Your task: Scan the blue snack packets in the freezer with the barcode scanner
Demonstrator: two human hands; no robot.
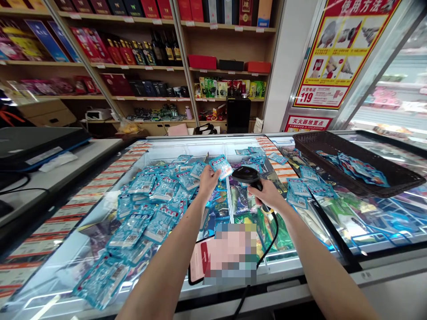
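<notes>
Over the glass top of a display freezer, my left hand (208, 181) pinches a small blue packet (221, 166) by its lower left edge. My right hand (268, 194) is wrapped round the handle of a black barcode scanner (246, 174), whose head points left toward that packet. The scanner's cable runs down past my right forearm. A big heap of similar blue packets (163, 189) lies on the glass to the left of my left hand. A smaller group of packets (298, 187) lies right of the scanner. Below my hands lies a phone (200, 260) with a lit screen, partly blurred out.
A dark brown basket (396, 175) on the right holds several blue packets. At the left, a black machine (40, 146) sits on a grey counter (103, 149). Shelves (143, 66) of boxes and bottles stand behind the freezer. Red and yellow posters (340, 58) hang at the right.
</notes>
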